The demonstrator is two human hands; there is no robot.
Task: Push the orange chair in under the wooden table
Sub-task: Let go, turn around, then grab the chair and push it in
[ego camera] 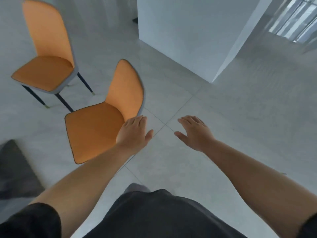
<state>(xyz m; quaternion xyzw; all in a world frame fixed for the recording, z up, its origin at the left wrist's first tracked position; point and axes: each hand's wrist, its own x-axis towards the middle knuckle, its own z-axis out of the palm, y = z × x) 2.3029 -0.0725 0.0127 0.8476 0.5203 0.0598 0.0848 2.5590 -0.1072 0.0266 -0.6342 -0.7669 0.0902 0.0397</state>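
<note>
Both hands, left hand (133, 133) and right hand (195, 132), were held wide and empty beside the nearer orange chair (103, 121), judged light, rigid and best gripped at the backrest top; no wooden table was seen.

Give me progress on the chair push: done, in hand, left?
Done: nothing visible; the near chair stands free on the floor, and no wooden table is in view. In hand: left hand is open at the backrest's lower edge; contact unclear. Right hand hovers open over the floor. Left: grip and the whole push.
</note>
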